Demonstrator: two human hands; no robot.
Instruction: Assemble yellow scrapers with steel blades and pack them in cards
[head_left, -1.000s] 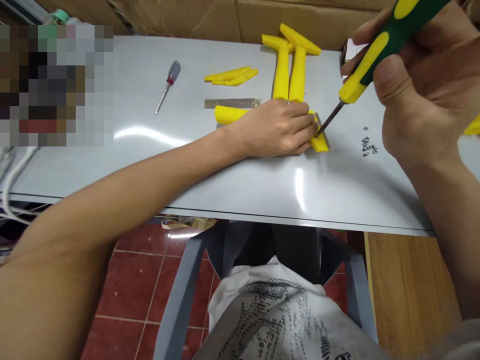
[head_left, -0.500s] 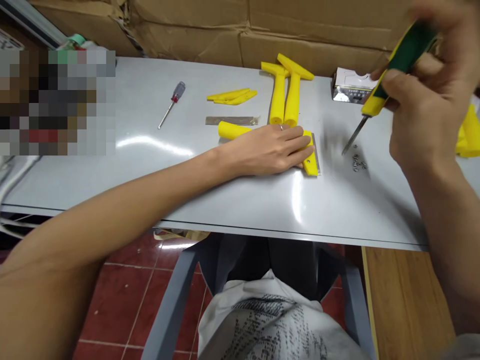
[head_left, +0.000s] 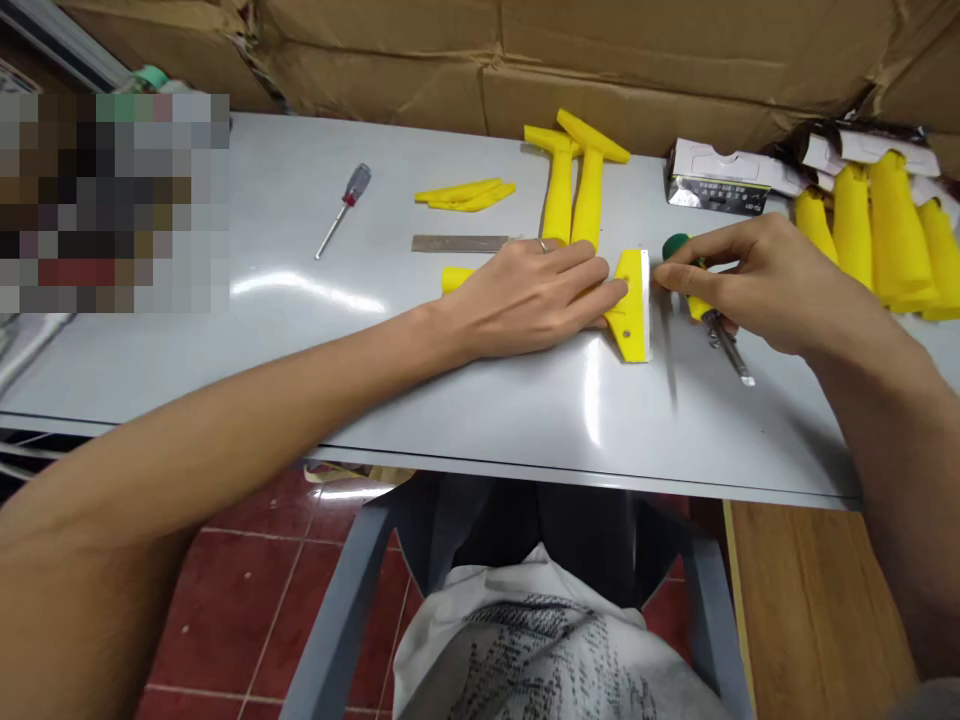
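Note:
My left hand (head_left: 536,300) is closed round the handle of a yellow scraper (head_left: 632,310), which lies on the table with its metal blade edge facing right. Screws show in the scraper's head. Right of the blade, my right hand (head_left: 757,275) holds a green and yellow screwdriver (head_left: 699,308), its shaft slanting down to the right. Thumb and forefinger pinch together near the blade; whatever may be between them is too small to make out. Small screws (head_left: 712,340) lie beneath the screwdriver shaft, partly hidden.
On the grey table (head_left: 300,370) are a small screwdriver (head_left: 343,210), thin yellow pieces (head_left: 466,195), a metal blade strip (head_left: 459,243) and two yellow T-shaped handles (head_left: 587,190). Small boxes (head_left: 716,180) and several yellow handles (head_left: 896,235) stand at the right. Cardboard (head_left: 390,70) lines the back.
My right hand has come down and left with the screwdriver, from raised to beside the scraper's blade. The scraper's head has turned slightly under my left hand, showing more of its face.

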